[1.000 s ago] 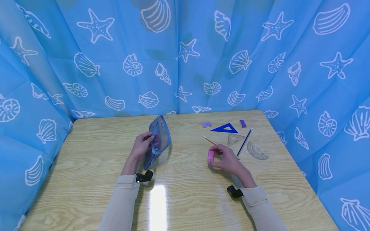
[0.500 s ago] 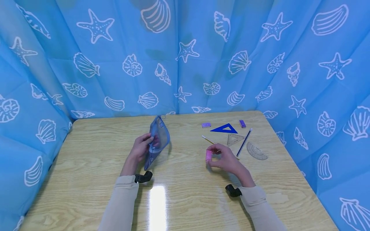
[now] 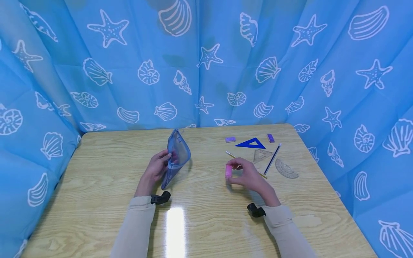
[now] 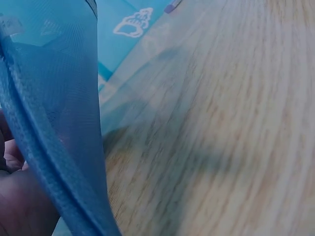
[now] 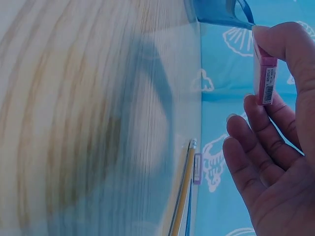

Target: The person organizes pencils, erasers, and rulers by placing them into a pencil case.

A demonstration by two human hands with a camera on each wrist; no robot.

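Observation:
A blue mesh zip pouch stands on its edge left of the table's middle, mouth spread. Its near side is gripped by my left hand, thumb outside, with some fingers showing through the mesh. In the left wrist view, the pouch's zip edge runs across the hand. My right hand pinches a pink eraser upright between thumb and fingertips, over the table right of the pouch. The right wrist view shows the eraser's barcode label and the other fingers loosely bent below.
Behind the right hand lie a yellow pencil, a clear set square, a blue set square and a dark pencil. A clear protractor is at right. Two purple erasers lie farther back. A blue curtain surrounds the table.
The right hand has moved left with the pink eraser, toward the pouch, uncovering more of the yellow pencil. The left hand stays put; the pouch's mouth has shifted slightly.

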